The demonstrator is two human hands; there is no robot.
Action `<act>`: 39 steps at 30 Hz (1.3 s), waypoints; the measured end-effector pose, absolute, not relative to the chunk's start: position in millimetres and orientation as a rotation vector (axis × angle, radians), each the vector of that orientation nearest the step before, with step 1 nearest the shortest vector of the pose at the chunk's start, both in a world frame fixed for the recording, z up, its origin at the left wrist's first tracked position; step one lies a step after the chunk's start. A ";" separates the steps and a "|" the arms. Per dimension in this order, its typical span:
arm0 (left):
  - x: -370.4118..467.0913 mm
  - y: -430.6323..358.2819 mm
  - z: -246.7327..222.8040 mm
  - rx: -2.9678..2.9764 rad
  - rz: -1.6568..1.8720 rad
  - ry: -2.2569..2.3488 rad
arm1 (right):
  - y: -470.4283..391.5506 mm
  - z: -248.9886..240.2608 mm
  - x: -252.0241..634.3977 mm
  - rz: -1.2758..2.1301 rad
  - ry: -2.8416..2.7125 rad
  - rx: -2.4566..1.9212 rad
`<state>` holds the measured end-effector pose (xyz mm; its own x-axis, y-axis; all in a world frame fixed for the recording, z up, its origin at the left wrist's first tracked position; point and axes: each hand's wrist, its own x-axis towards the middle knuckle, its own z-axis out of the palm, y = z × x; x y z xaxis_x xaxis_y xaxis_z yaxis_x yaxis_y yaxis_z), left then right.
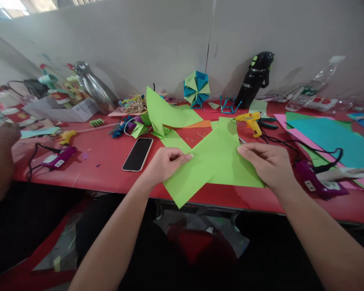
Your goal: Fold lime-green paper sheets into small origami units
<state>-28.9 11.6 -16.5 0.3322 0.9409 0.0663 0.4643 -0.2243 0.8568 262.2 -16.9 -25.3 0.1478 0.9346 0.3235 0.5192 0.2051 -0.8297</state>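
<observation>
A light green sheet of paper (204, 155) is held up at a slant over the front edge of the red table. My left hand (170, 161) pinches its left edge between thumb and fingers. On the opposite side, my right hand (265, 159) has thumb and fingers closed on the sheet's right edge. Beneath it lies more green paper (233, 176). Behind the hands are a curled green sheet (172, 113) and small folded green pieces (157, 128). A ball of folded blue and green paper (197, 89) stands by the wall.
A phone (138, 154) lies left of my left hand. At right are a yellow glue gun (251, 121), a purple power strip (318, 180), coloured sheets (333, 139) and a black bottle (253, 83). Another person's hand (1, 135) is at far left, near a steel flask (95, 89).
</observation>
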 end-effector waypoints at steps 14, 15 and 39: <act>-36.9 15.3 -16.4 1.983 0.805 1.305 | -4.1 -32.0 278.8 0.495 -1.420 -1.488; -37.8 15.5 -16.1 1.994 0.809 1.322 | -3.4 -32.8 279.5 0.507 -1.424 -1.487; -53.0 20.4 -18.6 2.217 0.151 1.193 | 1.6 -43.1 263.3 1.038 -1.711 -1.416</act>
<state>-53.0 20.4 -18.6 0.5879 0.7890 -0.1787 0.7192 -0.4087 0.5618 263.3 1.6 -43.1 -0.1806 0.9835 0.0106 0.4449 0.0913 -0.8909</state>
